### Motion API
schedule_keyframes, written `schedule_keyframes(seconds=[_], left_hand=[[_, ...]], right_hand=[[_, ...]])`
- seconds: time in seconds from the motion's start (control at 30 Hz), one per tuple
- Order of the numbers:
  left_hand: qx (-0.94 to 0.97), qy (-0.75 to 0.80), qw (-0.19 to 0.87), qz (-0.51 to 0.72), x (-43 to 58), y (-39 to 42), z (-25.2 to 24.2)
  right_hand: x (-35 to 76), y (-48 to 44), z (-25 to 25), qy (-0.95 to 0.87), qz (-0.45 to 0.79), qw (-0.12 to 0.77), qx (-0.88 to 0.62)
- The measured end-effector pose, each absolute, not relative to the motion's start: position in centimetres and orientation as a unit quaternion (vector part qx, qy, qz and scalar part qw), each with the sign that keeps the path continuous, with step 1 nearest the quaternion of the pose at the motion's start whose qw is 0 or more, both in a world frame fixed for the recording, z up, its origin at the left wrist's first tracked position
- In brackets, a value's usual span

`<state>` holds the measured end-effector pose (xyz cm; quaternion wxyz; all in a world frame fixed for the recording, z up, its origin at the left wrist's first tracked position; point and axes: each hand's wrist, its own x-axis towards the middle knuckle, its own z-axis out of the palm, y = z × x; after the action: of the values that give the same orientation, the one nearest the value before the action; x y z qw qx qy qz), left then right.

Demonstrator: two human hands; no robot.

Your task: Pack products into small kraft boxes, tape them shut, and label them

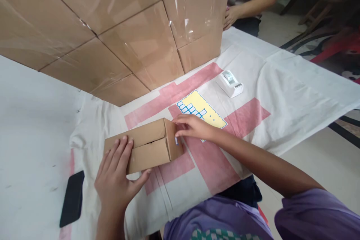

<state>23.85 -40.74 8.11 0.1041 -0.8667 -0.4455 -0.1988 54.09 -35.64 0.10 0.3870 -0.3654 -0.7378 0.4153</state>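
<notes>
A small brown cardboard box (152, 146) lies on a white and pink cloth (213, 165). My left hand (116, 176) lies flat on the box's near left end, fingers spread over its top and thumb against its front side. My right hand (191, 126) reaches to the box's right end flap, fingers pinched together on a small white and blue sticker at the flap's edge. Just beyond that hand lies a yellow sticker sheet (202, 108) with several blue-edged labels.
A large stack of plastic-wrapped cardboard cartons (118, 26) fills the back left. A white tape dispenser (230, 82) sits on the cloth at right. A black phone (72, 198) lies near the left edge. Another person's hand (230, 17) rests by the cartons at the far side.
</notes>
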Motion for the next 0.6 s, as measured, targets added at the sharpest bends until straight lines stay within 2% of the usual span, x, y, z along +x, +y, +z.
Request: schedule_keyframes(seconds=[0.13, 0.4, 0.6], left_hand=[[-0.866, -0.437, 0.128, -0.209, 23.7, -40.4, 7.7], [-0.878, -0.37, 0.162, -0.256, 21.5, -40.1, 6.4], [-0.89, -0.306, 0.162, -0.297, 18.7, -40.3, 3.7]], right_hand=[[54.3, -36.9, 1.0, -0.785, 0.356, 0.319, -0.395], [53.3, -37.4, -0.2, -0.775, 0.348, 0.347, -0.398], [51.6, -42.9, -0.2, -0.783, 0.368, 0.279, -0.418]])
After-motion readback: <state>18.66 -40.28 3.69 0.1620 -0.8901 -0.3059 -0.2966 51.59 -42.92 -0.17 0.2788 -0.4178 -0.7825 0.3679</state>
